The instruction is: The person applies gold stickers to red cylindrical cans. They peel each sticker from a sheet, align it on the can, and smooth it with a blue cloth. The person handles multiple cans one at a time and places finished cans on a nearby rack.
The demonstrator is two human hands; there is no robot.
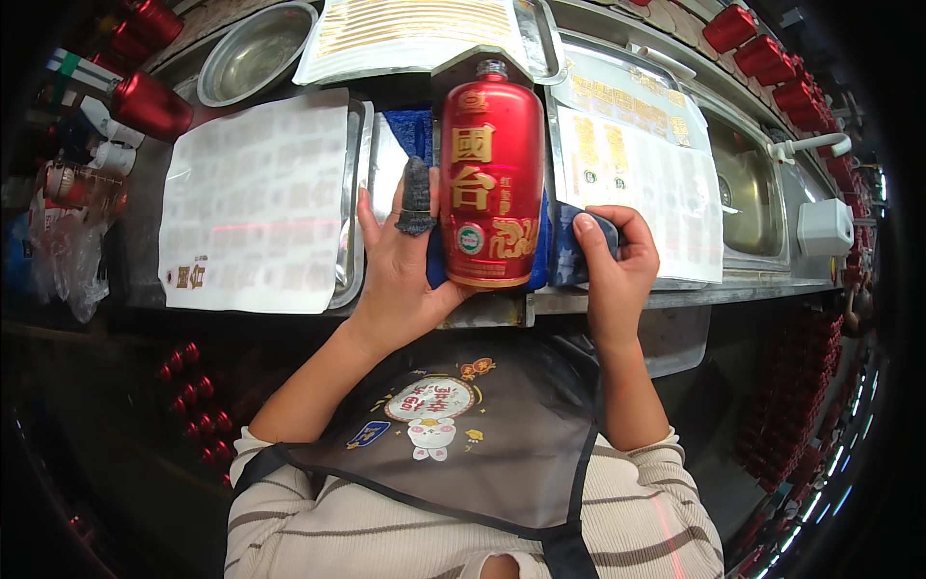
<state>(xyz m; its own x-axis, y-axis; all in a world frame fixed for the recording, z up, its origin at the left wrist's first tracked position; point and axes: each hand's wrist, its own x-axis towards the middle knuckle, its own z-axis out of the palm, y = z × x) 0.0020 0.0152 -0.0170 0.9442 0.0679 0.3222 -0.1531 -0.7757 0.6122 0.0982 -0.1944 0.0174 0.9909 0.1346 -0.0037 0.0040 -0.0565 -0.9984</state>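
A red bottle (492, 183) with gold raised characters, a gold dragon and a round green-and-white mark stands in front of me, label facing me. My left hand (400, 261) holds its lower left side, thumb at the base and other fingers along or partly behind it. A dark grey cloth wrap (417, 198), tied with a band, covers one of that hand's fingers. On the other side, my right hand (617, 256) pinches a dark blue piece (582, 249) like a folded cloth between thumb and fingers, close to the bottle. Blue cloth (410, 135) shows behind the bottle.
Left lies a white decal sheet (256, 203) on a metal tray; right, another sheet with gold decals (641, 183). A gold-striped sheet (410, 34) and a steel bowl (256, 53) stand at the back. A sink (748, 183) with a white tap (810, 145) is far right.
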